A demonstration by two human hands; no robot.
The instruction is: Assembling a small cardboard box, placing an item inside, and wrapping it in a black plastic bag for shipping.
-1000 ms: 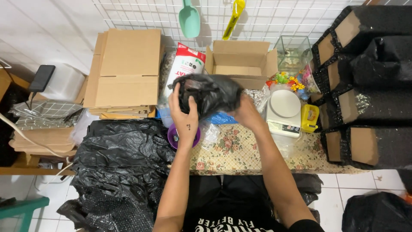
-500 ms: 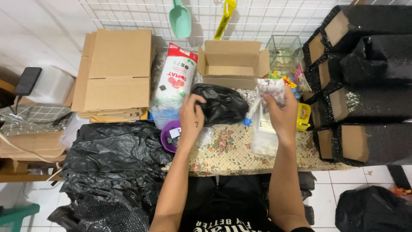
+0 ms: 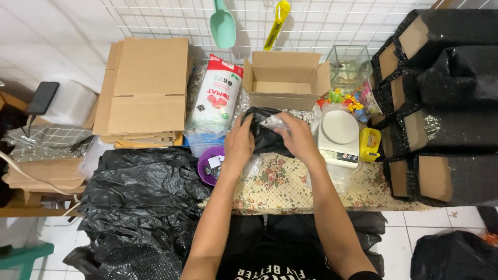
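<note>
White wall (image 3: 46, 36), wire grid (image 3: 332, 21), tiled floor (image 3: 456, 223)

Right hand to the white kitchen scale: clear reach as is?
Probably yes. The right hand is on the black bag, and the white scale sits just beside it with nothing between; only the small clear packet occupies its fingers.

Your free room is the bare strip of floral tabletop (image 3: 290, 189) in front of you — nothing stands there. Ahead, the open cardboard box (image 3: 285, 80) blocks you. To the right, the white scale (image 3: 340, 132) and yellow tool (image 3: 369, 143) crowd in; to the left, the purple bowl (image 3: 210, 165) and seed bag (image 3: 215, 98).
</note>
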